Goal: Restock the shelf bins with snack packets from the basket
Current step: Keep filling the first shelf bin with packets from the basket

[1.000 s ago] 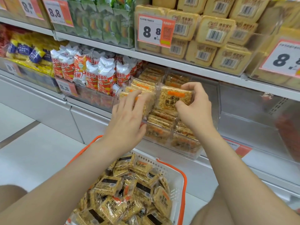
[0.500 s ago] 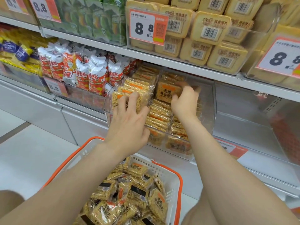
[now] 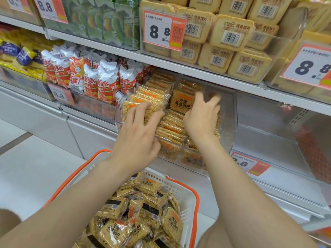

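Observation:
A clear shelf bin [image 3: 226, 122] holds rows of golden rice-crisp packets [image 3: 172, 129] with orange labels. My left hand [image 3: 138, 138] rests with spread fingers on the upright packets at the bin's left front. My right hand [image 3: 201, 117] hovers over the bin's right side, fingers spread and blurred, holding nothing. One packet with dark lettering [image 3: 181, 101] stands upright just left of its fingers. Below my arms, a white basket with an orange rim [image 3: 195, 197] holds several more of the same packets [image 3: 141, 217].
To the left stands a bin of white and red snack bags [image 3: 93, 79]. A clear bin on the right [image 3: 279, 133] has nothing in it. The upper shelf carries yellow barcoded packs [image 3: 231, 33] and 8.8 price tags [image 3: 162, 31]. White floor lies at the left.
My right hand set its packet upright at the back of the bin and let go, its fingers now spread. My left hand stayed on the front-left packets. The view moved closer.

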A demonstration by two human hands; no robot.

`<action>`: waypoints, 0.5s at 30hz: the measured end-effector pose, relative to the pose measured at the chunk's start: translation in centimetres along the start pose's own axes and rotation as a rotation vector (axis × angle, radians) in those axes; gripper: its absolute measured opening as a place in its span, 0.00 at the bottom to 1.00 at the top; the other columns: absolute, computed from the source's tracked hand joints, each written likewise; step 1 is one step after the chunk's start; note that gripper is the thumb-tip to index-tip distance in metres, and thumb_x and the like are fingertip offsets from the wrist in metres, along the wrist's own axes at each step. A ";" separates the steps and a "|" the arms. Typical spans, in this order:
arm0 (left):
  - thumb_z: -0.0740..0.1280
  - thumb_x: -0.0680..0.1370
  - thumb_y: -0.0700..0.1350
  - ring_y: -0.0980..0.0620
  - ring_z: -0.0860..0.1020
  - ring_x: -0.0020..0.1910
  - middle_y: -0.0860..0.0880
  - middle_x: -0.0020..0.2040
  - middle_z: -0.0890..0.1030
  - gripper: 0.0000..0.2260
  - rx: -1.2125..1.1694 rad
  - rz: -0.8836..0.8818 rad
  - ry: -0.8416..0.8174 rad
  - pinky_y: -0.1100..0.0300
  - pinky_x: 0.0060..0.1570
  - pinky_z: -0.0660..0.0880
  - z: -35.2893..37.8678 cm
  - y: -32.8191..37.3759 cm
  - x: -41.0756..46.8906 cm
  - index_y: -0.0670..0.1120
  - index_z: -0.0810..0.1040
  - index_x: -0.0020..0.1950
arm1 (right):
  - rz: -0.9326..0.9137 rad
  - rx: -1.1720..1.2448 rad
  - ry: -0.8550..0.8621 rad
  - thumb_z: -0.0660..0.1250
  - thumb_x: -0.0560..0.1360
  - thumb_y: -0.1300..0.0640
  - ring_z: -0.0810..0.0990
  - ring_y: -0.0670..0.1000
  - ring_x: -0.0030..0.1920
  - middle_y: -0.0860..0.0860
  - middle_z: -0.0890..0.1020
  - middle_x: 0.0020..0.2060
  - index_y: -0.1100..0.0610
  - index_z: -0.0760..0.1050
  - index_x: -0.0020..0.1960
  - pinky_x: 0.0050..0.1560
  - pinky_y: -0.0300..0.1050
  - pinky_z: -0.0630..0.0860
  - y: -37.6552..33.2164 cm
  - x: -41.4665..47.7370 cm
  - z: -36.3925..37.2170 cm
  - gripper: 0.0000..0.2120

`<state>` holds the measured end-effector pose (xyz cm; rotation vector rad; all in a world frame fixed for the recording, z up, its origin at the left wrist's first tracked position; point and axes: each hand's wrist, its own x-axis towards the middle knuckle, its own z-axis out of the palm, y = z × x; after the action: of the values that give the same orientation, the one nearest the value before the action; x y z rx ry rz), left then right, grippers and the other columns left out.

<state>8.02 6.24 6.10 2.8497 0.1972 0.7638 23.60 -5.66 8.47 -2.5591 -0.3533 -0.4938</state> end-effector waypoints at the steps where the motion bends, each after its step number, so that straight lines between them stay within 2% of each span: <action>1: 0.69 0.73 0.40 0.40 0.65 0.70 0.42 0.72 0.65 0.26 -0.024 -0.009 0.041 0.47 0.67 0.70 0.0 -0.1 -0.2 0.48 0.71 0.71 | -0.079 -0.006 0.038 0.67 0.75 0.68 0.70 0.63 0.64 0.62 0.64 0.72 0.51 0.69 0.74 0.61 0.54 0.75 -0.2 -0.7 -0.3 0.30; 4: 0.70 0.73 0.41 0.44 0.69 0.53 0.45 0.56 0.71 0.15 -0.021 0.001 0.196 0.49 0.52 0.72 0.1 -0.8 -1.0 0.45 0.73 0.58 | -0.297 0.168 0.052 0.65 0.75 0.66 0.75 0.53 0.55 0.53 0.75 0.58 0.52 0.77 0.66 0.54 0.51 0.78 -1.2 -3.2 -1.3 0.21; 6: 0.68 0.75 0.45 0.46 0.70 0.43 0.49 0.45 0.73 0.07 -0.039 -0.008 0.196 0.50 0.42 0.70 0.3 -1.6 -1.9 0.47 0.71 0.49 | -0.348 0.256 0.024 0.63 0.73 0.62 0.80 0.51 0.44 0.50 0.81 0.46 0.52 0.79 0.54 0.43 0.50 0.79 -2.3 -5.3 -2.2 0.13; 7: 0.66 0.76 0.49 0.47 0.71 0.39 0.51 0.40 0.73 0.06 -0.041 -0.035 0.144 0.49 0.38 0.69 0.6 -2.2 -2.5 0.48 0.70 0.45 | -0.362 0.276 0.014 0.62 0.72 0.60 0.80 0.52 0.39 0.49 0.82 0.40 0.52 0.79 0.48 0.38 0.48 0.77 -2.8 -6.4 -2.5 0.10; 9: 0.64 0.76 0.56 0.46 0.75 0.35 0.53 0.34 0.75 0.11 0.008 -0.150 -0.099 0.53 0.33 0.70 1.3 -3.5 -3.6 0.50 0.69 0.40 | -0.407 0.255 -0.071 0.62 0.70 0.58 0.78 0.53 0.32 0.49 0.81 0.32 0.52 0.78 0.41 0.31 0.44 0.72 -3.6 -8.6 -2.6 0.07; 11: 0.65 0.76 0.60 0.46 0.78 0.37 0.52 0.36 0.76 0.14 0.109 -0.235 -0.451 0.53 0.37 0.77 2.3 -5.1 -4.7 0.51 0.70 0.39 | -0.493 0.151 -0.247 0.62 0.71 0.57 0.76 0.54 0.31 0.50 0.79 0.30 0.53 0.77 0.38 0.29 0.44 0.71 -4.3 -10.5 -2.1 0.06; 13: 0.65 0.77 0.58 0.46 0.80 0.43 0.51 0.39 0.77 0.13 0.217 -0.236 -0.785 0.49 0.47 0.81 3.5 -6.2 -6.0 0.50 0.72 0.40 | -0.582 0.033 -0.422 0.62 0.73 0.56 0.77 0.57 0.34 0.52 0.77 0.33 0.54 0.76 0.40 0.31 0.46 0.73 -4.9 -11.8 -1.4 0.06; 15: 0.65 0.78 0.54 0.47 0.80 0.44 0.50 0.43 0.78 0.10 0.277 -0.218 -1.019 0.47 0.50 0.82 4.8 -6.8 -7.4 0.49 0.73 0.43 | -0.629 -0.054 -0.560 0.63 0.75 0.56 0.76 0.59 0.36 0.52 0.75 0.34 0.55 0.75 0.42 0.35 0.49 0.75 -5.5 -12.8 -0.7 0.04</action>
<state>3.59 10.92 -3.00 2.9742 0.4553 -0.8212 10.07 -3.40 6.21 -2.5640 -1.3765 0.0284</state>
